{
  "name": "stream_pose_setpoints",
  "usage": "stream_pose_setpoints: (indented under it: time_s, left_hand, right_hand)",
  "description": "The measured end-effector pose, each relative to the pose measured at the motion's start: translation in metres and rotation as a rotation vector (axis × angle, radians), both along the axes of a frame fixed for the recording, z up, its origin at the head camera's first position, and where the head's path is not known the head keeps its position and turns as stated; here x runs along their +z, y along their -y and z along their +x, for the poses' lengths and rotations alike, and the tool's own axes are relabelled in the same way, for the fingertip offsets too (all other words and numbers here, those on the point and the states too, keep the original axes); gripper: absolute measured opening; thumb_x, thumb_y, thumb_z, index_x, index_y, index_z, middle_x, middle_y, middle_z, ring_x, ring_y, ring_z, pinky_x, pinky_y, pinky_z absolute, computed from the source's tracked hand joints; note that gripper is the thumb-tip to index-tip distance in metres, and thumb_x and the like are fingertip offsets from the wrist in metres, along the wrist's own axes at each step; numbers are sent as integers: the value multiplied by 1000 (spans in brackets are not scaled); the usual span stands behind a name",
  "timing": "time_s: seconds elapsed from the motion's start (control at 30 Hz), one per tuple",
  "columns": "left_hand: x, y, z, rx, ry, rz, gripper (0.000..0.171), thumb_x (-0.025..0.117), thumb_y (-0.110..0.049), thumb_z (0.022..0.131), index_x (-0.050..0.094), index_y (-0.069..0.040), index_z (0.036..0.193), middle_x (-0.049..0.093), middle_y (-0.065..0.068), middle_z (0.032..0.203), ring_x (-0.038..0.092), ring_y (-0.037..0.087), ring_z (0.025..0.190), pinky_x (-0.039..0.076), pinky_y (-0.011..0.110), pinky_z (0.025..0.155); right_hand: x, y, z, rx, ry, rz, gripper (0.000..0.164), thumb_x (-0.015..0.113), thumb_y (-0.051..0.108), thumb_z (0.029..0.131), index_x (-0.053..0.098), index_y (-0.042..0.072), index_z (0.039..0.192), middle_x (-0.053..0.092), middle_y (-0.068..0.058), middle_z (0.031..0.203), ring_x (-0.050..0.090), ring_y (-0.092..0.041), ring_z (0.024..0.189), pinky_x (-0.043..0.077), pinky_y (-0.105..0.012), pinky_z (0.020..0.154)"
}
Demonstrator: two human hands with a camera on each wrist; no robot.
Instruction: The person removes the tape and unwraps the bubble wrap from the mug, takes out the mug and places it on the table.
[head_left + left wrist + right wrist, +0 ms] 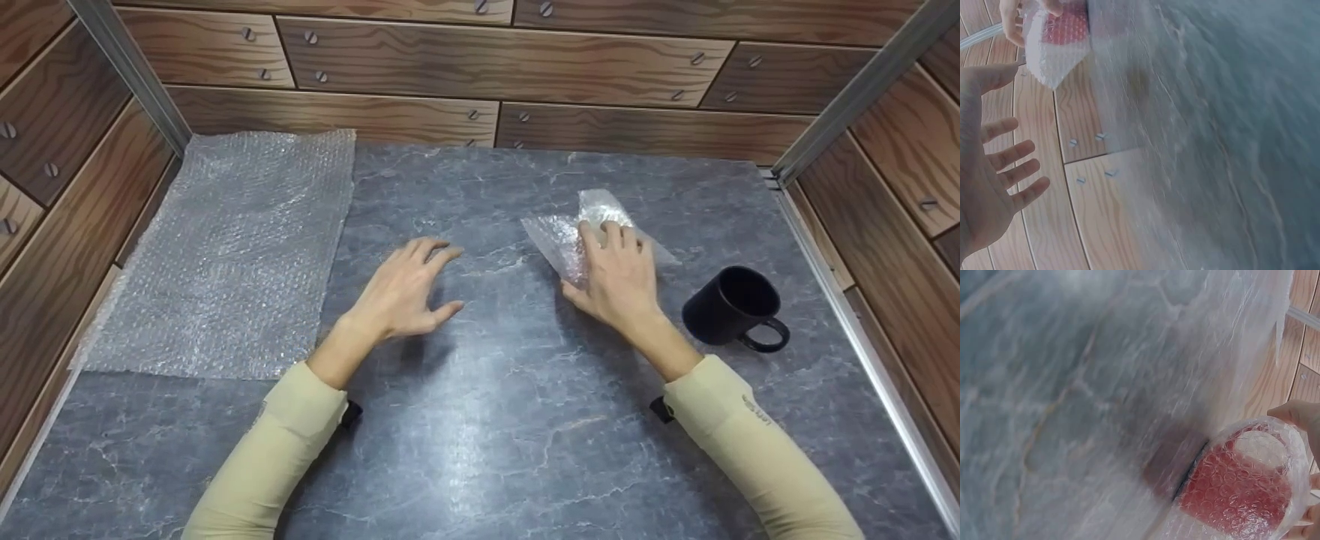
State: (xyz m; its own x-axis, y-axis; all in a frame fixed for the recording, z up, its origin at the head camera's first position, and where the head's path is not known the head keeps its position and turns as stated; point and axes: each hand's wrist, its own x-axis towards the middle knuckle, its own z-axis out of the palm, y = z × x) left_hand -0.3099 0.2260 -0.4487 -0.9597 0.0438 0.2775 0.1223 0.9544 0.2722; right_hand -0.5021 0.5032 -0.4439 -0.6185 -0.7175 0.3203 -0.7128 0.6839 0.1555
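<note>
My right hand grips a bundle of clear bubble wrap at the right middle of the table, thumb on its near left side and fingers over the top. Through the wrap a red object shows in the right wrist view; its exact kind is hard to tell. Loose corners of the wrap stick out beyond the fingers. To the left, my left hand hovers above the tabletop with spread, slightly bent fingers and holds nothing. A black mug stands right of my right hand, its handle toward the right.
A large flat sheet of bubble wrap lies along the left side of the grey marbled table. Wood-patterned panels enclose the back and both sides, with metal posts at the corners.
</note>
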Motion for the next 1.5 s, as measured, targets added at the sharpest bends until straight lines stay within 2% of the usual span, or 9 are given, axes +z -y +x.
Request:
stream_pose_setpoints:
  time_s: [0.27, 0.7, 1.0, 1.5]
  left_hand:
    - [-1, -13, -12, -26, -7, 26, 76, 76, -45, 92, 49, -14, 156, 54, 14, 153, 52, 36, 143, 47, 57, 120]
    - [0, -30, -29, -86, -28, 31, 74, 71, -46, 95, 46, -14, 157, 53, 14, 155, 53, 34, 143, 46, 53, 122]
    - [-2, -35, -37, -99, -28, 36, 78, 73, -46, 95, 42, -15, 159, 51, 15, 156, 53, 34, 143, 47, 53, 121]
    - [1, -42, -45, -125, -30, 14, 84, 77, -45, 93, 38, -16, 161, 49, 16, 158, 53, 34, 144, 47, 53, 122]
  right_hand:
    - [-2, 1, 10, 53, -16, -23, 91, 83, 58, 78, 47, 12, 147, 58, -27, 139, 60, -46, 118, 54, -59, 94]
    - [-1, 4, 29, 158, -32, 25, 91, 83, 59, 80, 46, 13, 149, 59, -24, 138, 59, -44, 123, 54, -58, 97]
    - [-2, 5, 41, 217, -53, 29, 95, 84, 60, 79, 45, 13, 152, 60, -24, 139, 62, -45, 122, 55, -58, 98]
    - [-2, 8, 57, 294, -67, 39, 94, 82, 60, 81, 47, 11, 152, 60, -23, 139, 63, -42, 120, 56, -57, 102]
